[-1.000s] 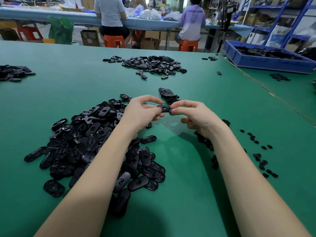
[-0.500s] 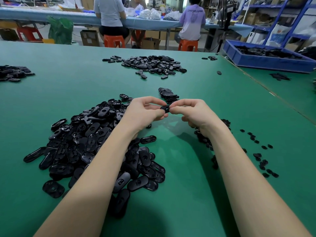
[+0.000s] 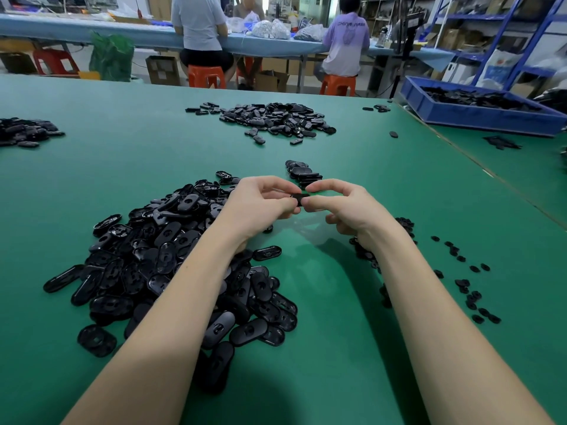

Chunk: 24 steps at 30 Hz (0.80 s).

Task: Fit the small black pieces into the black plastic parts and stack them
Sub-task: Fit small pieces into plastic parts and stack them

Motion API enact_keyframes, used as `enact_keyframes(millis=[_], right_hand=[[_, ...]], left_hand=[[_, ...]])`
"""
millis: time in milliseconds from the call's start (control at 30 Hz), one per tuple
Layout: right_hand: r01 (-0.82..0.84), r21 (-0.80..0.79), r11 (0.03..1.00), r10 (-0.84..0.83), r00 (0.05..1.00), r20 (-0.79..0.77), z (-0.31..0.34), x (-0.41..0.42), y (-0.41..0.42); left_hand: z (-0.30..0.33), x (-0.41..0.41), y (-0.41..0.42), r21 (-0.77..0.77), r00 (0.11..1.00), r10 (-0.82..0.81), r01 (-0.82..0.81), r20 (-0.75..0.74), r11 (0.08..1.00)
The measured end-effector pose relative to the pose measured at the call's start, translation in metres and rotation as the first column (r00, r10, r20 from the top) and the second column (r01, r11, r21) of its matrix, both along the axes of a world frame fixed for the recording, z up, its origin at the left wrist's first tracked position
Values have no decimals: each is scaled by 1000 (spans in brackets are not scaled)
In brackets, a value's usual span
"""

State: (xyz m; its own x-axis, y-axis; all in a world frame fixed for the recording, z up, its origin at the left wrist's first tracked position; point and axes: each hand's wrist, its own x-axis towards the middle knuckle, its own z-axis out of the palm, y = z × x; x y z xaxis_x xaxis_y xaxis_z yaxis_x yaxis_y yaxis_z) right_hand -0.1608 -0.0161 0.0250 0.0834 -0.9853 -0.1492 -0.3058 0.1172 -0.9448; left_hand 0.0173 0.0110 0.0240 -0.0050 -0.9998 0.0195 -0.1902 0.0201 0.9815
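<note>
The left hand [image 3: 260, 204] and the right hand [image 3: 340, 207] both pinch one black plastic part [image 3: 300, 197] between their fingertips, above the green table [image 3: 337, 348]. If the small piece goes in tilted, I think it can pop out and fall among the big heap [image 3: 171, 265]. The stack [image 3: 302, 173] waits just behind the hands.

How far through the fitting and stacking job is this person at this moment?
Early. Done: only a short stack beyond the hands. In hand: left hand and right hand pinch one black part. Left: the big pile of parts and the scattered small pieces.
</note>
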Motion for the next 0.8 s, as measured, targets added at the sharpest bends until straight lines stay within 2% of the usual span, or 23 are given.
enact_keyframes(millis=[133,233,500,800], right_hand=[[-25,18,1000,25,1000,1,-2,-3,2],[-50,-40,998,51,999,15,-5,2,2],[-65,-151,986,55,996,-72,-5,8,1],[-86,-162,983,74,994,-78,-9,14,0]], left_hand=[[1,-1,0,34,1000,-3,3,-16,999],[-3,-3,-2,24,996,58,-60,68,998],[-4,1,-4,31,989,104,-108,109,994],[-5,5,-5,12,981,118,-121,154,993]])
